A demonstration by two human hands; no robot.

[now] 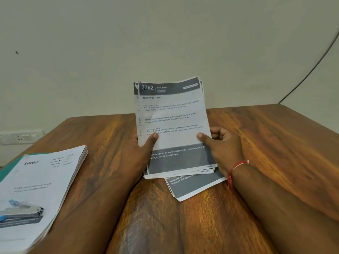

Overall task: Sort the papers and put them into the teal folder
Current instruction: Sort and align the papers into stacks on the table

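Two hands are propping up one stack of papers (174,121) at twelve o'clock, bottom edge resting on the bench (266,143), probably so the handwritten page numbers at its five o'clock corner can be read for ordering. The left hand (141,149) is clasping the stack's seven o'clock side, thumb lying across the front. The right hand (223,147) is doing likewise at four o'clock, so each grip is grasping the stack. At least three sheet edges are showing. One loose sheet (192,187) is lying askew beneath, at five o'clock. One second pile (42,180), headed "blinkit", is sitting on the single teal folder (5,173) at eight o'clock, seemingly awaiting the rest.
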